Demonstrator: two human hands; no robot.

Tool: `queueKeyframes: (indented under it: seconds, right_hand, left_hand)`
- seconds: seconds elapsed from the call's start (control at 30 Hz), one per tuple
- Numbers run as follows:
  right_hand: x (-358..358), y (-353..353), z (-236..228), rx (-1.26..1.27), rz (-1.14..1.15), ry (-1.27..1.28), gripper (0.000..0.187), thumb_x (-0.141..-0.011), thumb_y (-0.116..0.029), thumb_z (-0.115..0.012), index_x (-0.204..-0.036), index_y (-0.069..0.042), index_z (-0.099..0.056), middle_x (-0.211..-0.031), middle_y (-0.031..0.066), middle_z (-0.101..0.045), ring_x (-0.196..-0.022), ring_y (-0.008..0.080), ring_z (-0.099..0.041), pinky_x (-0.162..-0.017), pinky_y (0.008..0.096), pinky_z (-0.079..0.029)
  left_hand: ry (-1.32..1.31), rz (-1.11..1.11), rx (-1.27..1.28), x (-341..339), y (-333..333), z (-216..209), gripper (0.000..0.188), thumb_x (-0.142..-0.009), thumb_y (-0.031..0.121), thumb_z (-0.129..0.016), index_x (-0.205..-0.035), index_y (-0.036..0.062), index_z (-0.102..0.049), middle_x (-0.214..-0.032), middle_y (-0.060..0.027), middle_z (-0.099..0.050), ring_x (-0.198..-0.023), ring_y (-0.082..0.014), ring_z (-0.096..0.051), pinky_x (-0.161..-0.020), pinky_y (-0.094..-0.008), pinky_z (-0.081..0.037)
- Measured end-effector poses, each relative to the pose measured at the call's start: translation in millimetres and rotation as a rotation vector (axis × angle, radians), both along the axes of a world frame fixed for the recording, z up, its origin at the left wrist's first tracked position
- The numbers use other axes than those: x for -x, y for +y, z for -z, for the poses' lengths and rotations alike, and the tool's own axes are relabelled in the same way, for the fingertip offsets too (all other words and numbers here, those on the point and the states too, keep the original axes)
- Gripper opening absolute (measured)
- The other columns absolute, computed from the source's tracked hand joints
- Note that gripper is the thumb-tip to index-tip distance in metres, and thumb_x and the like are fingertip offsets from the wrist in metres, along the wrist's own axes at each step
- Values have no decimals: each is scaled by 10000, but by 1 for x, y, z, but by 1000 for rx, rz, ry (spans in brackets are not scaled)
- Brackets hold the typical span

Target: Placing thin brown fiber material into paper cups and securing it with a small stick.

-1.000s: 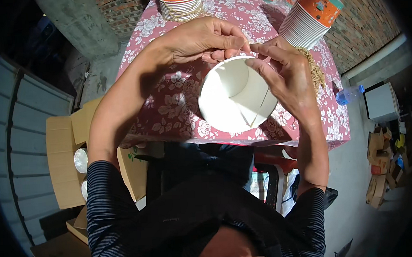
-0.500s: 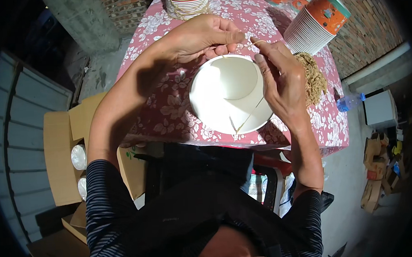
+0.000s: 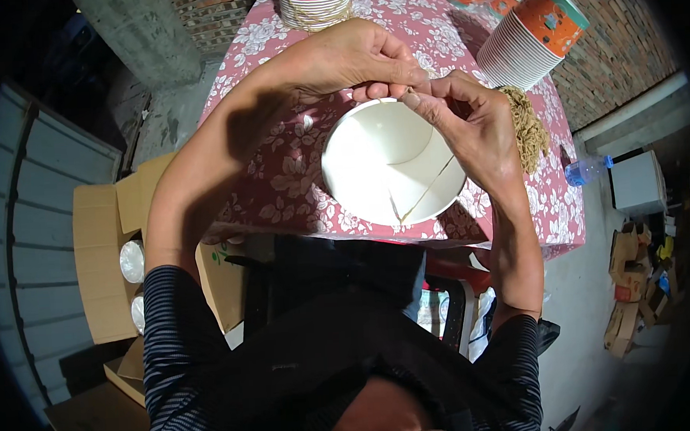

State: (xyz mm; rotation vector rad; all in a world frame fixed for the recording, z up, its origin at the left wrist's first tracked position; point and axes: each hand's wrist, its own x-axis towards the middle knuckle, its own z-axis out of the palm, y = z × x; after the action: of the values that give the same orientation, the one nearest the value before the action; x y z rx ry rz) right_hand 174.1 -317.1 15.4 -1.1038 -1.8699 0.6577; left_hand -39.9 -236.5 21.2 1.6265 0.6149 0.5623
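Note:
A white paper bucket [image 3: 381, 167] stands at the table's near edge, its open mouth toward me. Thin tan string [image 3: 431, 187] runs across the mouth and forms a V at the near rim. Just above the far rim, my left hand [image 3: 368, 62] is closed in a pinch on the string. My right hand [image 3: 473, 123] meets it from the right, thumb and forefinger pinched together on the string too. Fingers of both hands nearly touch and hide most of the string between them. To the right of my right hand lies a tangled heap of tan string [image 3: 529, 132].
A flowered pink cloth [image 3: 280, 164] covers the table. Stacked orange-and-white paper buckets [image 3: 520, 50] stand at the back right, and a string-wrapped stack [image 3: 314, 6] at the back left. A plastic bottle [image 3: 585, 172] is by the right edge. An opened cardboard box [image 3: 101, 259] sits left.
My hands have come together, my right fingers moving in against the left ones. The string stretched between them is now mostly hidden. The bucket has shifted slightly to the right.

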Motion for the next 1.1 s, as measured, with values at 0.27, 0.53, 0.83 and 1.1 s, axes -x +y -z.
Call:
queueKeyframes:
  seconds: [0.27, 0.53, 0.83, 1.1]
  right_hand:
    - [-3, 0, 7, 112, 89, 192, 123, -916, -85, -763, -929, 35, -787, -788, 43, -680, -690, 63, -576, -608, 244, -456]
    - [5, -13, 17, -211, 194, 128, 81, -856, -31, -754, -906, 29, -779, -746, 53, -631, -627, 89, -542, -569, 247, -418]
    - [17, -12, 28, -667, 261, -75, 81, -833, 54, -743, -902, 18, -721, -719, 105, -618, -576, 165, -589, -492, 296, -433]
    - [15, -8, 37, -569, 274, -22, 30, -875, 17, -711, -904, 24, -707, -721, 96, -599, -548, 148, -535, -477, 295, -390]
  left_hand:
    - [-33, -20, -1, -2, -3, 1, 184, -1010, 183, -696, -1011, -1, -689, -798, -20, -675, -628, -13, -597, -506, -119, -453]
    - [-341, -52, 151, 4, -21, 7, 261, -964, 115, -730, -1163, -2, -610, -990, -95, -718, -836, -114, -705, -699, -197, -587]
    - [-250, -364, -136, -16, -57, 9, 276, -966, 17, -652, -1223, -51, -578, -1113, -160, -722, -1026, -184, -719, -927, -284, -587]
    - [-110, -466, -709, -21, -66, 20, 240, -930, 8, -725, -1149, -40, -638, -1070, -150, -748, -997, -177, -738, -869, -294, -601]
